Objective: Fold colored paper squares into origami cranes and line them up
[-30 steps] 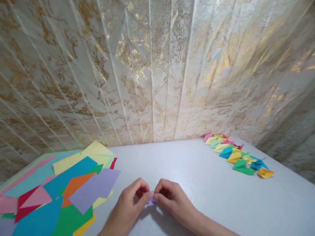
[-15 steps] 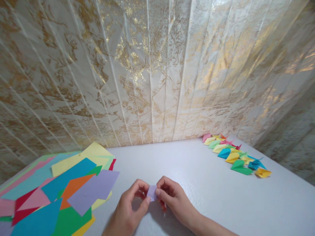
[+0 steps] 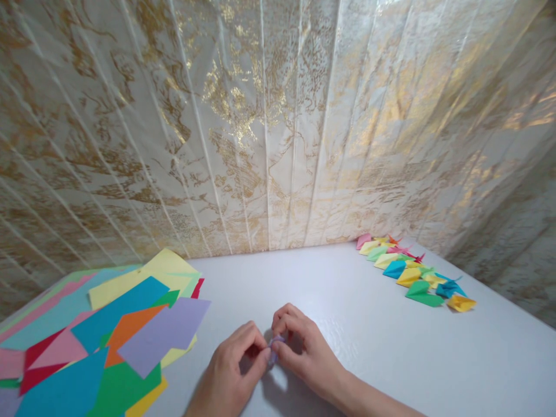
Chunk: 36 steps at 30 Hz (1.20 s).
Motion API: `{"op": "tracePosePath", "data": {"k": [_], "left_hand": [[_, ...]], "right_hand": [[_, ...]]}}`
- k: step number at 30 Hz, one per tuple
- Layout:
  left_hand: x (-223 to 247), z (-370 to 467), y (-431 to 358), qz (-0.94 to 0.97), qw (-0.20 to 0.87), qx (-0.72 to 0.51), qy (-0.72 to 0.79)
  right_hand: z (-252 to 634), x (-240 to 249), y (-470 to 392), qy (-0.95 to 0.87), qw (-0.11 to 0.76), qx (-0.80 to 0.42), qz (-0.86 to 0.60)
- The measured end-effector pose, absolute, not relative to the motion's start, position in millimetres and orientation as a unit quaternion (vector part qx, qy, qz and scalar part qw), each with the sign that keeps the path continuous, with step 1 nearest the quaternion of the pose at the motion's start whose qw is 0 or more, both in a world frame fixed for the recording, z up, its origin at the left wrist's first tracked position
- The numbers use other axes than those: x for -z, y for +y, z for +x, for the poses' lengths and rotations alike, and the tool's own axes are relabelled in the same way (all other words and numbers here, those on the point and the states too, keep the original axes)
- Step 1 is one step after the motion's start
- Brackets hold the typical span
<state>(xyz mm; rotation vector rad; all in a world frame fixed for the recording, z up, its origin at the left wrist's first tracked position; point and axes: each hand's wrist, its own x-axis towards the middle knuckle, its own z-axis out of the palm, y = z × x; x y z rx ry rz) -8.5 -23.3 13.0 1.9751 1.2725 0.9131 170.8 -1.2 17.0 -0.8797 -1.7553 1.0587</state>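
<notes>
A small folded piece of purple paper (image 3: 273, 354) is pinched between my two hands, just above the white table. My left hand (image 3: 238, 365) grips its left side between thumb and forefinger. From the other side, my right hand (image 3: 306, 347) pinches it with thumb and fingers, and the fingertips of both hands nearly meet. Most of the paper is hidden behind the fingers, so its folded shape cannot be made out.
Loose coloured paper sheets lie overlapping on the left, a purple sheet (image 3: 165, 336) on top. At the back right stand rows of small folded paper figures, among them a green one (image 3: 423, 294). A gold-patterned curtain (image 3: 260, 145) hangs behind the white table (image 3: 278, 278).
The purple paper has turned and now shows less of its flat face. My fingers have closed in around it, and my right hand has shifted slightly up and left.
</notes>
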Motion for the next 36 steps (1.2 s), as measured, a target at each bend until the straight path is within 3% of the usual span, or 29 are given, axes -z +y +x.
{"op": "tracePosePath", "data": {"k": [4,9,13,18,29,36], "left_hand": [[-18.6,-10.3,-24.3,0.738,0.294,-0.386,0.469],[-19.5,-10.9,-23.9,0.689,0.382,-0.39,0.477],[-18.7,-9.2,-23.3,0.647,0.449,-0.392,0.475],[-17.9,-7.1,-22.5,0.643,0.462,-0.381,0.477],[-19.7,-9.8,-24.7,0.649,0.426,-0.362,0.517],[-12.6,-10.2,-25.0,0.783,0.231,-0.273,0.509]], "right_hand": [[173.3,-13.7,0.0,-0.712,0.432,-0.408,-0.375],[174.7,-12.7,0.8,-0.669,0.388,-0.472,-0.423],[175.8,-19.1,-1.0,-0.628,0.405,-0.542,-0.384],[179.9,-24.8,-4.7,-0.671,0.409,-0.509,-0.351],[182.0,-20.4,4.2,-0.694,0.361,-0.485,-0.39],[183.2,-14.0,0.8,-0.827,0.248,-0.29,-0.413]]}}
